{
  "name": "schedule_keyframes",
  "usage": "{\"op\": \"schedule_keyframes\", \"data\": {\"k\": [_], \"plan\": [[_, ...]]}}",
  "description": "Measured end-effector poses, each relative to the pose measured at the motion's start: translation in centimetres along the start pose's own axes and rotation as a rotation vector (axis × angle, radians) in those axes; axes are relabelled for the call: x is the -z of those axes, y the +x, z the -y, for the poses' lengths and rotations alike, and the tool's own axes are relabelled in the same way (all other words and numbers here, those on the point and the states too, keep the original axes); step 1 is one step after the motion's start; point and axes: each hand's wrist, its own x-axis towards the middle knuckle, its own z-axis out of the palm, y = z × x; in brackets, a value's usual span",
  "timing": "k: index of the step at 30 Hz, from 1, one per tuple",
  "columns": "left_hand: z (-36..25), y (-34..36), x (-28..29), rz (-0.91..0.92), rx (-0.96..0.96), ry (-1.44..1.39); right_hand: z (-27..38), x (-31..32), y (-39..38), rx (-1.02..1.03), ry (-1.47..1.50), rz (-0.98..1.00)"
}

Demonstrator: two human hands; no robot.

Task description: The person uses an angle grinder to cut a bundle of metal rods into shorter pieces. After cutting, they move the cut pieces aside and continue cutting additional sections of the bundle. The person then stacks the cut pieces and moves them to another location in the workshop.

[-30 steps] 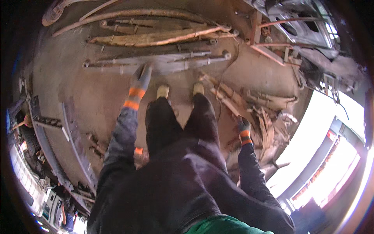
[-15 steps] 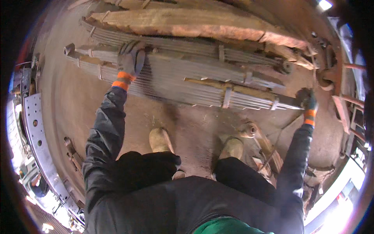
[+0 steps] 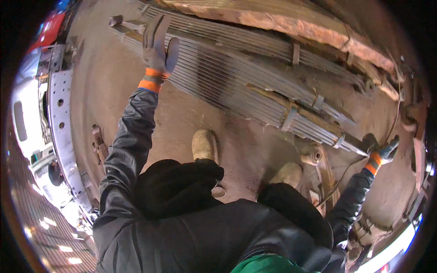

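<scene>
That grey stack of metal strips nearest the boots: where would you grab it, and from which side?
Probably near both ends, one hand at each, coming from the side of the boots. The stack is long and thins toward its ends, so holding one end alone would likely leave it unbalanced. Floor shows along that side; another stack crowds the far one.

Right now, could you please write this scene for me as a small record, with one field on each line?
Left hand: gloved, open, over the left part of the grey leaf springs; contact unclear
Right hand: gloved, open, beside their right end; contact unclear
Gloves: grey, with orange bands at the wrists
Beyond the springs: a rusty brown bar
Near side: tan boots on the floor
Far left: a metal beam with holes
</scene>
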Motion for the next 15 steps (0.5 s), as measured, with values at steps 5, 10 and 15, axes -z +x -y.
{"op": "schedule_keyframes", "data": {"k": [5,10,15], "plan": [[0.2,-3.1,2.1,0.054,0.170,0.034,0.0,-2.2,3.0,-0.019,0.058,0.079],[-2.0,-7.1,4.2,0.132,0.127,-0.009,2.9,-1.0,0.1,-0.010,-0.247,0.002],[-2.7,-8.6,5.2,0.147,0.212,-0.080,2.9,-2.9,0.2,0.259,-0.078,0.118]]}}
